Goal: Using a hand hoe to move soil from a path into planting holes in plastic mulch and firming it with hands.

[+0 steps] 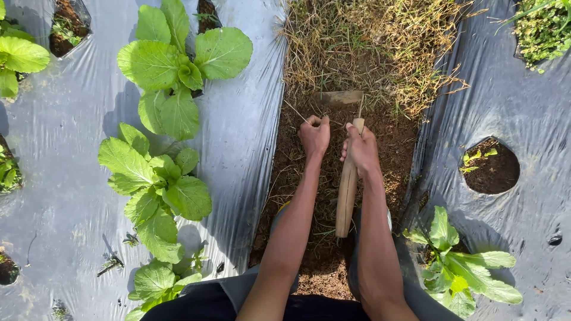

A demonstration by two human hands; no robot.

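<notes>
Between the two plastic-covered beds, down in the bare soil furrow, the right hand was wrapped closed around the upper part of a wooden handle, gripping it just below the head of a small hoe. The hoe blade lay flat on the ground directly ahead of that hand, at the edge of a patch of dry grass. The handle ran back from the fist toward the person's knees, its free end hanging between the forearms.

The left hand was clenched into a fist just beside the right one, close to the blade's near edge; it seemed to pinch a thin dry stem, though what it held was too small to tell for certain.

The main risk, as I judged it, was that left fist sitting so near the blade: a short chop or a slip on the dry roots could bring the edge onto the fingers. A sideways swing could also cut the silver mulch sheet on either side, since the furrow was narrow. The leafy green plants on the left bed and the plant by the right knee stood close enough for an elbow or the handle end to bruise their leaves.
</notes>
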